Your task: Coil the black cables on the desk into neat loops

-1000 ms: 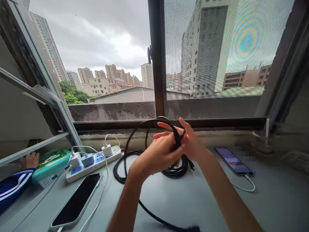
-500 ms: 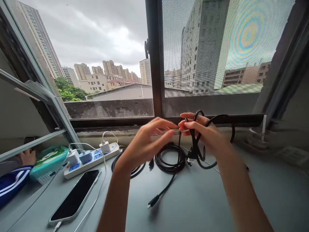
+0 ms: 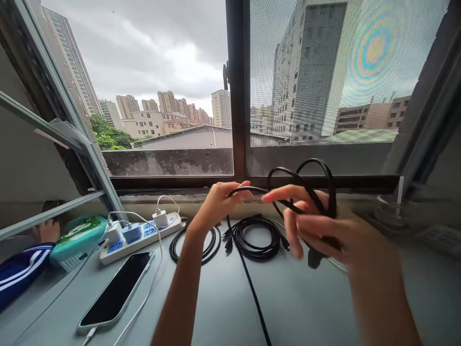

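Both of my hands are raised over the desk with one black cable (image 3: 331, 192) between them. My left hand (image 3: 215, 207) pinches a stretch of it, and from there the cable hangs down across the desk toward the bottom edge. Several loose loops are gathered in my right hand (image 3: 334, 235), whose thumb is around them while its index finger points left. A dark plug (image 3: 314, 258) dangles below that hand. Behind, on the desk, lie a coiled black cable (image 3: 259, 255) with its connectors and a thinner black coil (image 3: 217, 240), partly behind my left wrist.
At left sit a white power strip (image 3: 144, 241) with chargers, a phone (image 3: 117, 290) on a white cord, and a teal basket (image 3: 68, 259). Another person's hand (image 3: 49, 231) is beyond the window frame. A clear cup (image 3: 391, 211) stands at right by the sill.
My left hand has closed on the cable and drawn it left. My right hand has come nearer with the loops, which now spread wider. The hanging end has dropped lower.
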Available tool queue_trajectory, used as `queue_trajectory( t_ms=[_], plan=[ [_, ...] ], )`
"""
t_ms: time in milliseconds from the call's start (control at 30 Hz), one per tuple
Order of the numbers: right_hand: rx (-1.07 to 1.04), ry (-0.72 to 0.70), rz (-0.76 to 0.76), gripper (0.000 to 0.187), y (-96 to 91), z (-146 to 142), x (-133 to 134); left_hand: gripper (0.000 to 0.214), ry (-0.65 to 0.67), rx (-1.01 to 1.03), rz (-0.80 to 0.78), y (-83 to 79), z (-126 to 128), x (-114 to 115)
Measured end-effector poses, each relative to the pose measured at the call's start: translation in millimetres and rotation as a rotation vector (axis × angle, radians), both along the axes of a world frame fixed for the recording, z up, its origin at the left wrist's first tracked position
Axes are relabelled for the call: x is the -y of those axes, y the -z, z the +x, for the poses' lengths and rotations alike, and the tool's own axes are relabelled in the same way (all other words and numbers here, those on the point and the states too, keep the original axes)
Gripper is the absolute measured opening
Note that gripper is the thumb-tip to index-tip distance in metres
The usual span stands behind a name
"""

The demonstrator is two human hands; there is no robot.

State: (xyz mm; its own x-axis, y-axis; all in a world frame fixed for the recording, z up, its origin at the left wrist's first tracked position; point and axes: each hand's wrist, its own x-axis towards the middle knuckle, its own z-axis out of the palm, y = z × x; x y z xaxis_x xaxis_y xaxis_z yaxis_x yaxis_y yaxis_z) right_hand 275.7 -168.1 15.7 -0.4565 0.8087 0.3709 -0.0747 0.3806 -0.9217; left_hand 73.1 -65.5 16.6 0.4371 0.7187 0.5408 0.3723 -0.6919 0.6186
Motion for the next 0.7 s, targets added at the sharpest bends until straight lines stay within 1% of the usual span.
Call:
queue_trajectory(
  t_ms=[133, 233, 300, 433, 500, 567, 633, 700],
  plan=[
    [-0.106, 0.378, -0.023, 0.046, 1.8, 7.9, -24.1, 0.032, -0.059, 0.246, 0.012, -3.0, -17.6, -7.4],
    [-0.147, 0.552, 0.003, 0.046, 4.9, 14.1, -41.8, 0.027, -0.084, 0.324, 0.040, -6.1, -26.0, -8.7],
    [-0.151, 0.606, 0.004, 0.049, 5.7, 16.8, -47.9, 0.025, -0.135, 0.340, 0.025, -8.2, -28.0, -7.1],
    [-0.199, 0.599, -0.031, 0.057, 4.8, 19.4, -49.4, 0.026, -0.236, 0.442, 0.014, -11.0, -29.5, -3.9],
    [-0.221, 0.605, -0.015, 0.055, 5.6, 21.5, -48.9, 0.028, -0.268, 0.508, 0.012, -11.5, -32.3, -4.4],
    [-0.187, 0.616, -0.006, 0.052, 8.1, 25.2, -49.4, 0.029, -0.274, 0.575, -0.016, -11.4, -37.0, -6.9],
    [-0.105, 0.687, 0.007, 0.048, 11.5, 29.5, -50.8, 0.026, -0.262, 0.642, -0.052, -11.0, -42.2, -10.8],
    [-0.037, 0.828, 0.054, 0.044, 14.4, 33.1, -52.5, 0.021, -0.252, 0.713, -0.069, -10.8, -46.6, -14.8]
  ],
)
